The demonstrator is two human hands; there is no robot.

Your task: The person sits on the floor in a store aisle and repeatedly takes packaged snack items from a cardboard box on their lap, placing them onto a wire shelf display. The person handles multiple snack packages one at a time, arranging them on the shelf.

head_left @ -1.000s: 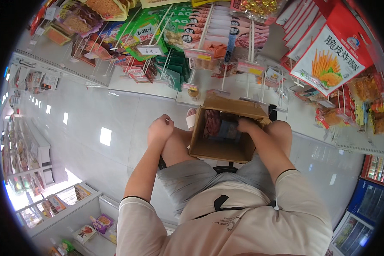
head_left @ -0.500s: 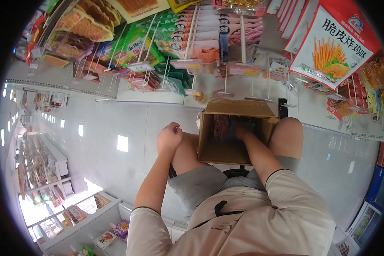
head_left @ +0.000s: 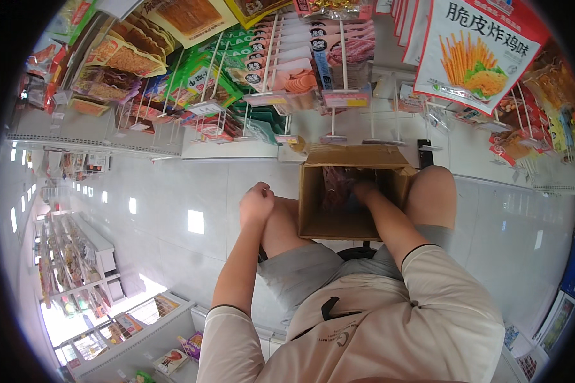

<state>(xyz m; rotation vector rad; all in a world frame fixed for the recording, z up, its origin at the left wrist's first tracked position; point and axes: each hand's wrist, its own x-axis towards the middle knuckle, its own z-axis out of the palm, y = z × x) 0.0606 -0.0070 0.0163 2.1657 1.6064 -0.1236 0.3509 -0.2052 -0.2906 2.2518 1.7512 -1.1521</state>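
An open cardboard box (head_left: 358,155) sits between my knees, its flaps folded out at the far side. My right hand (head_left: 363,191) reaches deep into it, beside pinkish plastic packs (head_left: 336,184). Shadow hides its fingers, so I cannot tell whether they grip a pack. Over my left knee rests my left hand (head_left: 257,203), fingers curled in a loose fist with nothing visible in them.
Ahead, snack packs (head_left: 287,64) hang from metal hooks above a white shelf base (head_left: 230,148). A large red-and-white snack bag (head_left: 476,60) hangs at the upper right. A dark phone-like object (head_left: 425,153) lies beyond my right knee. More shelves (head_left: 76,255) stand at left.
The view has shifted slightly, moving the hanging packs up and left in the picture. My right hand stays inside the box; my left hand remains on the knee.
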